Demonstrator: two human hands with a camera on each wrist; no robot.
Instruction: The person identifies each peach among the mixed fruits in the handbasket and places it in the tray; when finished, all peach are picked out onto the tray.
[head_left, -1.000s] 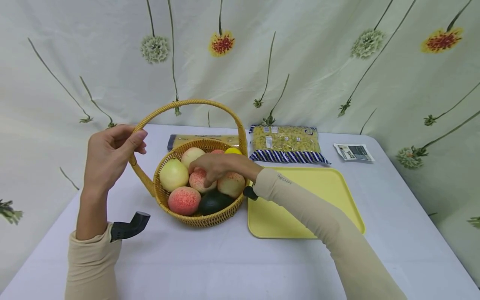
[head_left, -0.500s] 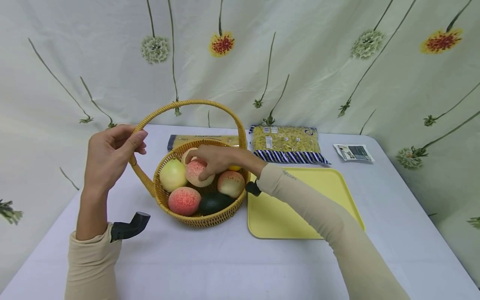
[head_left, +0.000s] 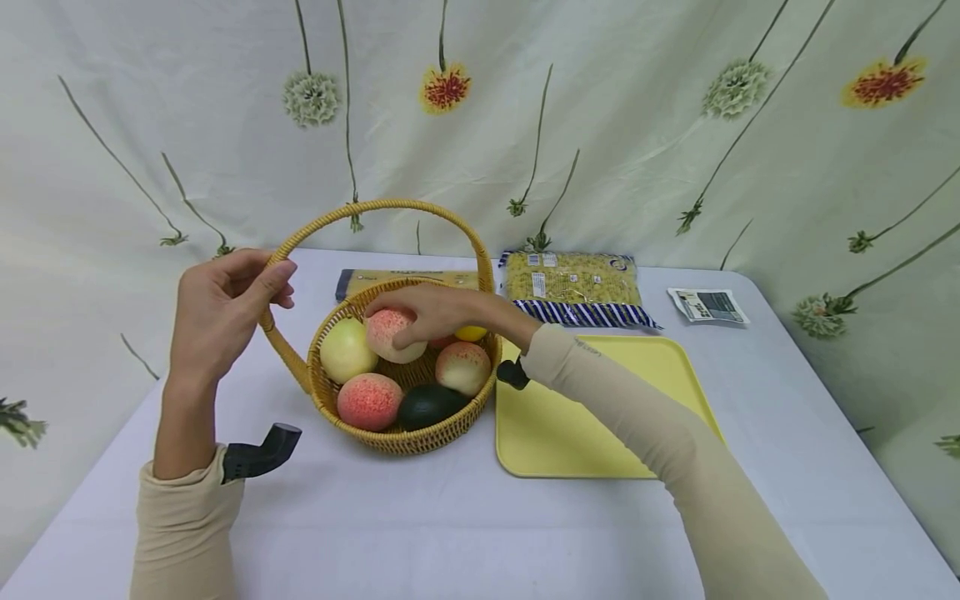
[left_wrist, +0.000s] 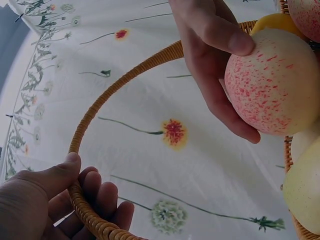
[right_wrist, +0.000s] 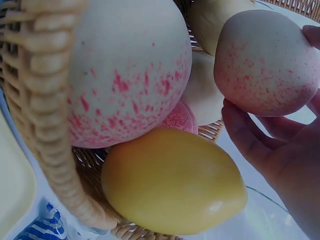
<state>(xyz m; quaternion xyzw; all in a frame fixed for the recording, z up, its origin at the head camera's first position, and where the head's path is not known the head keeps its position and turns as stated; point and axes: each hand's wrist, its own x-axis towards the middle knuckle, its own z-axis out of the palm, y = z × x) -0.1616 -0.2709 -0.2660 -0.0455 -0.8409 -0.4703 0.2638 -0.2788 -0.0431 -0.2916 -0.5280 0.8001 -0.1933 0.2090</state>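
In the head view my left hand [head_left: 221,312] grips the left side of the arched handle [head_left: 408,203] of a wicker basket [head_left: 416,443]. My right hand [head_left: 442,312] holds a pink-speckled peach [head_left: 392,337] between thumb and fingers over the basket. The right wrist view shows this peach [right_wrist: 267,65] raised beside the other fruit. In the basket lie a pale yellow-green round fruit [head_left: 347,350], a redder peach [head_left: 370,402], another peach [head_left: 463,369], a dark green avocado-like fruit [head_left: 430,407] and a lemon [right_wrist: 175,185]. The right hand hides part of the basket's back.
Right of the basket lies a yellow tray [head_left: 585,433], partly under the right forearm. Behind it is a bag of pasta [head_left: 573,283]. A small white packet [head_left: 707,305] lies at the back right, and a long brown package [head_left: 375,282] behind the basket.
My right hand has lifted the peach from among the other fruit, upward and slightly back and left. The left hand has stayed on the handle, and the basket has not moved.
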